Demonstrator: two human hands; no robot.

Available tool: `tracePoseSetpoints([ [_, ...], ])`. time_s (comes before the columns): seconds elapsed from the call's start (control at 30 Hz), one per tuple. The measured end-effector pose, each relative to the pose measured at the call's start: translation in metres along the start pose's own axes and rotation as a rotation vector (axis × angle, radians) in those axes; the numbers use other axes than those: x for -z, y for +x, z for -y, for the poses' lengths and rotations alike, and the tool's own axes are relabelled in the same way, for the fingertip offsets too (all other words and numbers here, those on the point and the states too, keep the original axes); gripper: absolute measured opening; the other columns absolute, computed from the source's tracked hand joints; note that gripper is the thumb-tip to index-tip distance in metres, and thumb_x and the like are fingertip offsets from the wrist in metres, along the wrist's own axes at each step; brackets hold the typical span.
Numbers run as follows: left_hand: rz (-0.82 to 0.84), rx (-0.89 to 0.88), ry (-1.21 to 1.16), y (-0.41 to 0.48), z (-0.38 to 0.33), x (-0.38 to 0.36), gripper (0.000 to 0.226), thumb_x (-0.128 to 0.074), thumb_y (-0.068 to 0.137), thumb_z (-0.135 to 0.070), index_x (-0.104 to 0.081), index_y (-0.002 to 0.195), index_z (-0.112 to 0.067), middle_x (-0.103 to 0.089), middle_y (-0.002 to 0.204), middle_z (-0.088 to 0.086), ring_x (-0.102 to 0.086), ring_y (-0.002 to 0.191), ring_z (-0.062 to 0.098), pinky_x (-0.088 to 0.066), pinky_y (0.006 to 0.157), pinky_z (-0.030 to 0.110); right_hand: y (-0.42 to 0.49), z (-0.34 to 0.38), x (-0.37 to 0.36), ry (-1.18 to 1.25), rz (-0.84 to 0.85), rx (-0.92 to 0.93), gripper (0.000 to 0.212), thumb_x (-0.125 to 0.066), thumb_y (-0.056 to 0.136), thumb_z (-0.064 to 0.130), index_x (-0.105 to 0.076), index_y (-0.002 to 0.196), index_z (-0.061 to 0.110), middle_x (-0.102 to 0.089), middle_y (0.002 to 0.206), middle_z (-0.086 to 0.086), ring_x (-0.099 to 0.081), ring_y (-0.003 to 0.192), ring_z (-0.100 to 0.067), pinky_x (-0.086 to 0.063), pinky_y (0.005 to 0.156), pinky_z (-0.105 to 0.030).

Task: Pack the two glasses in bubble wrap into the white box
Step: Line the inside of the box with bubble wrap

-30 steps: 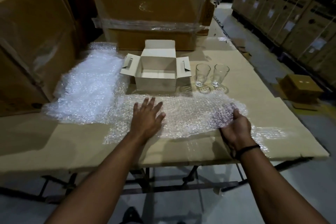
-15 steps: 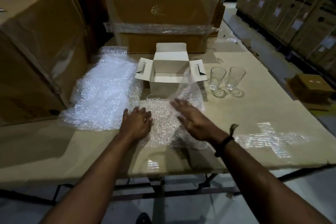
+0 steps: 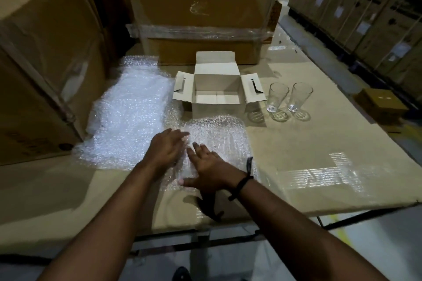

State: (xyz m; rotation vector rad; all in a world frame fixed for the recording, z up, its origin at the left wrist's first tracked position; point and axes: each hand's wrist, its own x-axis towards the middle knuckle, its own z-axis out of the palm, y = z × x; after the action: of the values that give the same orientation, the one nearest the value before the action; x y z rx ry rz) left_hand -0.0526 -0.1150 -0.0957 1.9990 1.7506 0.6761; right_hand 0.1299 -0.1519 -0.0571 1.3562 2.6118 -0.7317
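Note:
A folded sheet of bubble wrap (image 3: 219,134) lies on the cardboard-covered table in front of the white box (image 3: 217,104), which stands open and empty with its flaps spread. Two clear glasses, one (image 3: 276,97) beside the other (image 3: 299,96), stand upright to the right of the box. My left hand (image 3: 165,147) lies flat on the sheet's left part, fingers straight. My right hand (image 3: 211,170) presses flat on the sheet's near part, fingers spread.
A larger pile of bubble wrap (image 3: 127,118) lies left of the box. Big brown cartons stand at the left (image 3: 43,64) and behind the box (image 3: 201,18). A small brown box (image 3: 380,104) sits on the floor right of the table. Stacked cartons line the right aisle.
My right hand has folded the sheet's right half over to the left and now presses it flat. The left hand stayed on the sheet.

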Motion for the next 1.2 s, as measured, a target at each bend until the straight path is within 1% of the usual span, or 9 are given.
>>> tracePoseSetpoints([
  [0.17, 0.053, 0.031, 0.353, 0.007, 0.001, -0.016, 0.041, -0.049, 0.097, -0.042, -0.053, 0.136, -0.032, -0.028, 0.158, 0.005, -0.016, 0.148, 0.024, -0.006, 0.117, 0.046, -0.030, -0.048, 0.027, -0.113, -0.317, -0.097, 0.060, -0.033, 0.099, 0.049, -0.028, 0.146, 0.012, -0.031, 0.153, -0.010, -0.032, 0.138, -0.025, -0.031, 0.110, -0.039],
  [0.3, -0.029, -0.033, 0.330, 0.009, -0.006, -0.019, 0.042, -0.050, 0.098, -0.025, -0.051, 0.140, -0.028, -0.028, 0.158, 0.005, -0.019, 0.147, 0.023, -0.006, 0.117, 0.046, -0.032, -0.090, -0.001, -0.181, -0.104, -0.238, 0.086, -0.027, 0.087, 0.070, -0.009, 0.152, 0.016, -0.005, 0.160, -0.009, -0.006, 0.147, -0.025, -0.013, 0.115, -0.048],
  [0.37, 0.026, -0.088, 0.298, 0.007, -0.013, -0.023, 0.045, -0.039, 0.099, -0.041, -0.046, 0.142, -0.031, -0.027, 0.159, 0.003, -0.018, 0.148, 0.021, -0.003, 0.118, 0.047, -0.034, -0.098, -0.015, -0.175, -0.130, -0.218, 0.097, -0.017, 0.076, 0.080, -0.006, 0.152, 0.021, 0.001, 0.161, -0.005, 0.000, 0.148, -0.023, -0.007, 0.116, -0.050],
  [0.5, 0.276, -0.083, 0.411, -0.002, -0.017, -0.036, 0.083, -0.007, 0.082, -0.080, -0.019, 0.152, -0.038, -0.005, 0.163, -0.001, 0.000, 0.150, 0.020, 0.009, 0.116, 0.054, -0.037, -0.102, -0.017, -0.170, -0.196, -0.213, 0.102, -0.012, 0.071, 0.088, -0.001, 0.152, 0.027, 0.007, 0.160, 0.000, 0.008, 0.147, -0.019, 0.002, 0.116, -0.052],
  [0.7, 0.250, -0.071, 0.462, -0.004, -0.018, -0.036, 0.082, -0.010, 0.085, -0.079, -0.011, 0.154, -0.036, 0.004, 0.164, 0.000, 0.005, 0.150, 0.020, 0.008, 0.117, 0.053, -0.032, -0.112, -0.021, -0.182, -0.204, -0.244, 0.091, -0.003, 0.077, 0.077, -0.003, 0.152, 0.026, 0.004, 0.161, 0.001, 0.006, 0.147, -0.018, 0.001, 0.117, -0.052],
  [0.83, 0.294, -0.026, 0.433, -0.006, -0.016, -0.031, 0.067, -0.023, 0.095, -0.067, -0.014, 0.154, -0.036, 0.000, 0.164, -0.002, 0.002, 0.150, 0.018, 0.008, 0.116, 0.053, -0.035, -0.116, -0.015, -0.108, -0.217, -0.251, 0.077, -0.020, 0.089, 0.068, -0.008, 0.152, 0.026, -0.003, 0.161, 0.000, -0.001, 0.147, -0.017, -0.005, 0.117, -0.050],
  [0.97, 0.204, -0.041, 0.395, -0.010, -0.018, -0.030, 0.081, -0.013, 0.084, -0.076, -0.015, 0.154, -0.035, 0.002, 0.163, -0.001, 0.006, 0.150, 0.018, 0.007, 0.117, 0.051, -0.040, -0.115, 0.001, -0.006, -0.572, -0.562, 0.060, -0.044, 0.087, 0.060, -0.046, 0.130, 0.018, -0.054, 0.127, -0.010, -0.050, 0.114, -0.030, -0.040, 0.094, -0.042],
  [1.1, 0.293, -0.041, 0.431, -0.011, -0.017, -0.034, 0.071, -0.021, 0.093, -0.071, -0.012, 0.154, -0.036, 0.001, 0.164, -0.001, 0.004, 0.150, 0.019, 0.008, 0.116, 0.054, -0.036, -0.109, 0.010, 0.052, -0.373, -0.718, 0.046, -0.064, 0.072, 0.058, -0.056, 0.094, 0.018, -0.062, 0.096, -0.004, -0.058, 0.091, -0.029, -0.044, 0.077, -0.035],
  [1.2, 0.276, -0.040, 0.440, -0.007, -0.021, -0.030, 0.067, -0.029, 0.095, -0.065, -0.019, 0.154, -0.034, -0.004, 0.164, 0.000, 0.001, 0.150, 0.020, 0.007, 0.117, 0.054, -0.028, -0.107, 0.019, 0.274, -0.331, -0.689, 0.025, -0.067, 0.071, 0.034, -0.058, 0.078, 0.013, -0.067, 0.082, -0.008, -0.062, 0.075, -0.027, -0.049, 0.065, -0.031],
])
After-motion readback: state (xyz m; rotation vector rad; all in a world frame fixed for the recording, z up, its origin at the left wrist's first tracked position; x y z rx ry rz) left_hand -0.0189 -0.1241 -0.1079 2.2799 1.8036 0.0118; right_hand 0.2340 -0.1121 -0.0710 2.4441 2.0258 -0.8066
